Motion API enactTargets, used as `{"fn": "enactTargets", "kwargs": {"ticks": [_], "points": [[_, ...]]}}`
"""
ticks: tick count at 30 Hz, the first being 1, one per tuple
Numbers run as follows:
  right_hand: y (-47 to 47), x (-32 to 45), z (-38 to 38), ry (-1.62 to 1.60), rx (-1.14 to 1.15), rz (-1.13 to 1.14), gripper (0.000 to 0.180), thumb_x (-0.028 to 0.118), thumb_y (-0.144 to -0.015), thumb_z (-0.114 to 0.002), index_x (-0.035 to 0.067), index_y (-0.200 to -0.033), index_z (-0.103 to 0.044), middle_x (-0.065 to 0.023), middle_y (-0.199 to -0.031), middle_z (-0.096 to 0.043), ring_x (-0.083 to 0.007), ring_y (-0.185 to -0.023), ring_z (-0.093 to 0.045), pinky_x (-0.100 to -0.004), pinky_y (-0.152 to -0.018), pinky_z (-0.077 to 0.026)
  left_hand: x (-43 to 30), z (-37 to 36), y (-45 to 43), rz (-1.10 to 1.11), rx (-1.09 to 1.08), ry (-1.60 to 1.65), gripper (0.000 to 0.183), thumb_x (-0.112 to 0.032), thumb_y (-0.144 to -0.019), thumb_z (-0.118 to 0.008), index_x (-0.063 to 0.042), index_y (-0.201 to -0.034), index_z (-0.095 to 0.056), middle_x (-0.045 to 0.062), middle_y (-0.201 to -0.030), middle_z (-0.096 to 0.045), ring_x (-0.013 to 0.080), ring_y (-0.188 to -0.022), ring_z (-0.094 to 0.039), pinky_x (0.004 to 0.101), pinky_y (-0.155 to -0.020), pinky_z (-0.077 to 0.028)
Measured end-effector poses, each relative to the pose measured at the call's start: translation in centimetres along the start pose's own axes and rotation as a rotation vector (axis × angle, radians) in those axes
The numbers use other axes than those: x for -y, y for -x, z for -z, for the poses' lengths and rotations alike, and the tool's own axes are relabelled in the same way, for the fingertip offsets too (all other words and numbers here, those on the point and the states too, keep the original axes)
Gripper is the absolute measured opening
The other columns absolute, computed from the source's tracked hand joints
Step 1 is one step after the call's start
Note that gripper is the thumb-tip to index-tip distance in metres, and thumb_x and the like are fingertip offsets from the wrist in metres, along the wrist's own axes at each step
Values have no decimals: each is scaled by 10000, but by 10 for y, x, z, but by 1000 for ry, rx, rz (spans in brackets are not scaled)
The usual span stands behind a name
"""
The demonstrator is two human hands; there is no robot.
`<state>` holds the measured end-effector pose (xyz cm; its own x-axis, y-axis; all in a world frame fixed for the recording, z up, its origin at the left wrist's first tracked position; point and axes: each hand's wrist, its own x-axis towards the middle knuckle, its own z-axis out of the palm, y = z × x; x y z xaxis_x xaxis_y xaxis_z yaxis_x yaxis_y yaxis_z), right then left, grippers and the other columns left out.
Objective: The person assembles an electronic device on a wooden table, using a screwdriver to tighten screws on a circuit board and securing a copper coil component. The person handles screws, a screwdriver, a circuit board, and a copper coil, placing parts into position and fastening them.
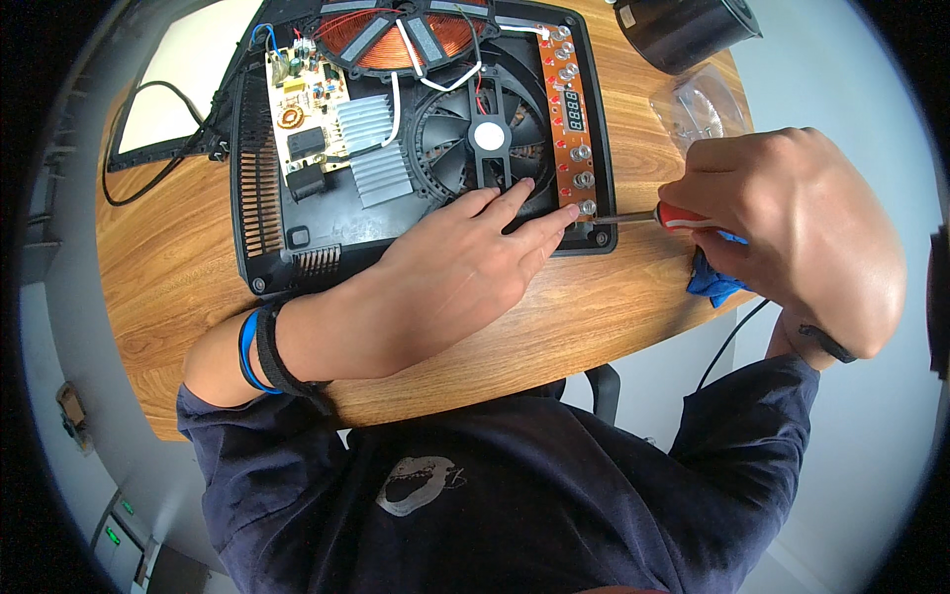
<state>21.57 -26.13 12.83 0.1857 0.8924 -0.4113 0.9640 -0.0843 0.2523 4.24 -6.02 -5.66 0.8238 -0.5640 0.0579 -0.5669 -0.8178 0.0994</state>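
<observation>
The opened base of an induction cooker (356,223) lies before me on a wooden table. My right hand (787,200) grips a screwdriver (679,216) with a red handle. Its shaft points left, and the tip meets the near end of the orange control board (568,160). My left hand (475,245) lies across the front of the base, holding nothing, with its fingers apart. One fingertip touches the near end of that board, and others reach over the black cooling fan (486,137). Left of the fan are a finned heatsink (371,141) and a pale circuit board (304,119).
A copper induction coil (415,41) rests over the base's far side, with wires attached. Right of it stand a black cylindrical container (683,30) and a clear plastic cup (701,108). Blue cloth (714,278) lies under my right hand. The cooker's pale top panel (185,70) is at left.
</observation>
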Motion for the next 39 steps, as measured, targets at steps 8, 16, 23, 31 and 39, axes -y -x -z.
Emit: {"fn": "enactTargets", "kwargs": {"ticks": [8,16,23,31,39], "points": [[1,-7,0,-35,36,-4,386,71,-804,-926,38,-1187,-900,-127,-1107,-851,-332,-973,-845,-461,-862,-684,1,-1,1,-12,-40,12,588,-171,-1104,-702,85,-1632,-681,172,-1873,-509,430,-1647,-551,462,-1296,-503],[8,-8,-1,-82,-14,20,379,66,-814,-917,22,-1189,-880,-139,-1083,-830,-352,-954,-851,-448,-854,-695,3,4,0,-4,-4,5,525,-245,-1117,-760,40,-1558,-739,146,-1834,-558,406,-1645,-565,488,-1299,-517],[10,-10,1,-134,-135,43,422,35,-856,-868,-8,-1270,-797,-168,-1106,-788,-384,-916,-846,-472,-826,-697,27,27,0,201,-354,372,260,-197,-1051,-844,0,-1187,-742,147,-1099,-763,366,-1056,-755,473,-879,-633],[8,-7,-2,-202,-227,111,435,46,-875,-880,-13,-1291,-768,-151,-1089,-716,-359,-867,-815,-477,-741,-667,34,20,5,256,-509,343,344,-238,-1034,-904,4,-1187,-713,168,-967,-742,402,-917,-752,522,-778,-609],[7,-5,-2,-157,-269,157,426,58,-885,-897,-35,-1277,-760,-149,-1106,-716,-325,-837,-826,-461,-689,-667,38,24,4,266,-463,352,197,-157,-1050,-868,-8,-1100,-750,185,-850,-743,409,-789,-767,518,-702,-603]]}}
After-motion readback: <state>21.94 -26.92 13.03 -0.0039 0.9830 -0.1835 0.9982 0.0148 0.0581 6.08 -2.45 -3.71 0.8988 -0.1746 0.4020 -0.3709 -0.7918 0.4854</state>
